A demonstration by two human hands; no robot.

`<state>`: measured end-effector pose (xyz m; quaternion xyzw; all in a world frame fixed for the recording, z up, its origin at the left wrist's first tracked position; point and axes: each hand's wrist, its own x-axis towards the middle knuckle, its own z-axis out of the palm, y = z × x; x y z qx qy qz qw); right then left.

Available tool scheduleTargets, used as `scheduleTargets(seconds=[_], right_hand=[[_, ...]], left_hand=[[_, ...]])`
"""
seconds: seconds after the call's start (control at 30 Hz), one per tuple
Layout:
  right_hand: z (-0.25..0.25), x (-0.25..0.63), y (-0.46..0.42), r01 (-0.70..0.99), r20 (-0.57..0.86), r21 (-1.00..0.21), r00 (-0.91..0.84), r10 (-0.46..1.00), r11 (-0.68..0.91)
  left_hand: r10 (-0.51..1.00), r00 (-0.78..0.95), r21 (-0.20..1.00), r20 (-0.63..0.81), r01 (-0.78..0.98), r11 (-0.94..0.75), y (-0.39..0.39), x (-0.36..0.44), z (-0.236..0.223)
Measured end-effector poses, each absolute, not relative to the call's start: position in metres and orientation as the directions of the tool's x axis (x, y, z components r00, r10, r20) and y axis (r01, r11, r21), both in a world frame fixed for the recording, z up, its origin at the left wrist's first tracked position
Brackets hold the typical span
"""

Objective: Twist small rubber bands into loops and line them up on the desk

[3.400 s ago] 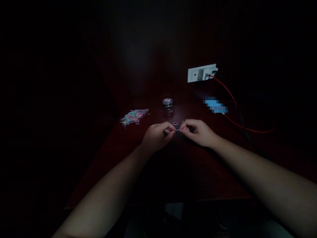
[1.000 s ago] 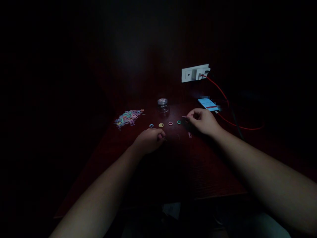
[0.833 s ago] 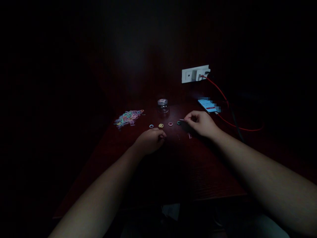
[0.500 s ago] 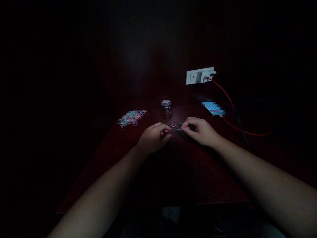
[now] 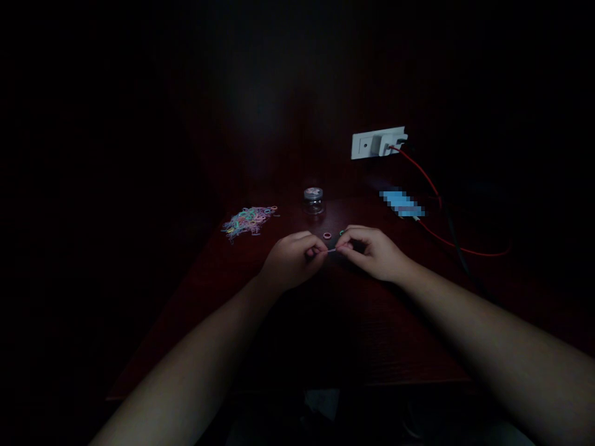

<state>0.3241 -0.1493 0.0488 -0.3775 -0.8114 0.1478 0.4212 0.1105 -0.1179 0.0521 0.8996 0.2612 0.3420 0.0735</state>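
Between my two hands runs a short, thin, pale strip (image 5: 331, 250), its ends hidden in my fingertips. My left hand (image 5: 292, 259) pinches one end between thumb and fingers. The other end is pinched by my right hand (image 5: 377, 251). Just beyond the fingertips a small pink ring (image 5: 327, 236) lies on the dark red table. A small green ring (image 5: 342, 233) shows partly behind my right fingers. What the strip is made of cannot be made out in the dim light.
A loose pile of coloured strips and rings (image 5: 251, 221) lies back left. Behind my hands stands a small clear jar with a lid (image 5: 313, 199). A lit phone (image 5: 402, 203) on a red cable (image 5: 437, 236) sits at right, below a wall socket (image 5: 365, 145).
My left hand has moved right and closed its fingertips on the strip's free end. My right hand has come slightly down and left, still pinching the strip.
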Motion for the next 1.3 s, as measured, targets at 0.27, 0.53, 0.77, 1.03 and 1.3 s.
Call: scheduleTargets(seconds=[0.27, 0.53, 0.77, 1.03, 1.3], right_hand=[[0.0425, 0.3194, -0.1471, 0.389, 0.447, -0.747, -0.304, 0.841, 0.538], [0.0444, 0.3233, -0.1472, 0.544, 0.435, -0.621, -0.359, 0.826, 0.564], [0.0425, 0.3243, -0.1459, 0.568, 0.434, -0.585, -0.384, 0.815, 0.579], [0.0461, 0.3239, -0.1499, 0.519, 0.459, -0.64, -0.333, 0.824, 0.567], [0.0431, 0.3186, -0.1489, 0.494, 0.501, -0.565, -0.432, 0.75, 0.661]], left_hand=[[0.543, 0.617, 0.309, 0.57, 0.451, -0.837, -0.1165, 0.1097, 0.0527], [0.541, 0.612, 0.313, 0.577, 0.447, -0.838, -0.1178, 0.1099, 0.0534], [0.545, 0.594, 0.308, 0.591, 0.459, -0.834, -0.1179, 0.1101, 0.0543], [0.541, 0.583, 0.308, 0.607, 0.455, -0.836, -0.1161, 0.108, 0.0523], [0.483, 0.664, 0.306, 0.571, 0.373, -0.876, -0.1201, 0.111, 0.0542]])
